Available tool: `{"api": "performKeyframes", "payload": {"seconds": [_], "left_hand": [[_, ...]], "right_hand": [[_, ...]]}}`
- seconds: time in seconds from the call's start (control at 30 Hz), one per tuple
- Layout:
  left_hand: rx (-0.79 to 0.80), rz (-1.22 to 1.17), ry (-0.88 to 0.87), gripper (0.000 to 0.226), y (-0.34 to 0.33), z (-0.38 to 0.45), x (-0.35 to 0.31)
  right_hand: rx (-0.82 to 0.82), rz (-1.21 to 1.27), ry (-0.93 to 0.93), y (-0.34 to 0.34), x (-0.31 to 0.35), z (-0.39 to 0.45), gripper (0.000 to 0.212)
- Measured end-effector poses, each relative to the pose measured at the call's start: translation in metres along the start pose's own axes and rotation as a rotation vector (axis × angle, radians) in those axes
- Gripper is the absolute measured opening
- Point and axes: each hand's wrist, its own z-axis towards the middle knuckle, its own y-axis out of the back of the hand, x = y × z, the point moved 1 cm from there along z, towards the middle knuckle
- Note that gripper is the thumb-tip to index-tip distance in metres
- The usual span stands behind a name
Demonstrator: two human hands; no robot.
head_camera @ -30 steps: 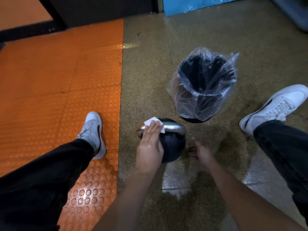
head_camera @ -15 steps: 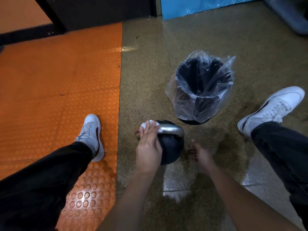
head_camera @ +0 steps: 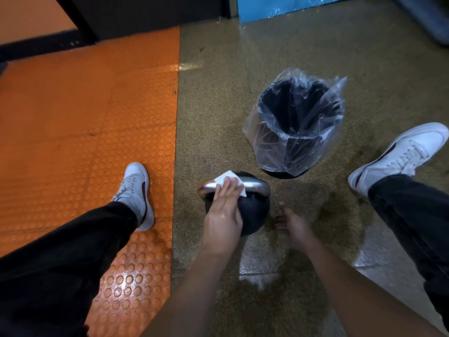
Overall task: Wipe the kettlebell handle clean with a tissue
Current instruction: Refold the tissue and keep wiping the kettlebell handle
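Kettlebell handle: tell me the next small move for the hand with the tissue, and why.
Probably slide the left hand and tissue rightward along the handle. The fingers press the tissue near the handle's middle, so the shiny right end by the bin is bare and not yet covered. The right hand rests low beside the kettlebell, not touching the handle.

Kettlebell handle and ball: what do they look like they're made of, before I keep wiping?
Kettlebell handle: bare polished metal, probably steel, silver with bright glints. Ball: matte black, no shine; a coating over metal, rubber or paint, cannot tell which. The left hand presses a white paper tissue onto the handle.
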Motion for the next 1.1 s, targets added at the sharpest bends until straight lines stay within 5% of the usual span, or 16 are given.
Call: {"api": "performKeyframes", "payload": {"seconds": [0.2,0.37,0.57,0.73,0.9,1.1], "left_hand": [[-0.06,0.005,0.122,0.044,0.001,0.017,0.007],[-0.013,-0.028,-0.053,0.041,0.001,0.005,-0.002],[-0.122,-0.007,0.171,0.038,0.006,0.018,0.02],[-0.012,-0.005,-0.046,0.045,0.002,0.007,0.001],[-0.14,0.012,0.181,0.036,0.01,0.023,0.028],[-0.037,0.026,-0.063,0.043,0.004,0.01,0.005]], "right_hand": [[-0.013,0.047,0.024,0.001,0.006,-0.004,0.044],[-0.01,0.058,0.021,0.001,0.009,-0.003,0.04],[-0.024,0.036,-0.004,0.003,0.003,-0.002,0.046],[0.0,0.048,0.013,0.003,0.009,-0.004,0.047],[-0.013,0.022,0.004,0.004,0.004,-0.002,0.045],[0.019,0.054,0.016,0.003,0.01,-0.009,0.04]]}}
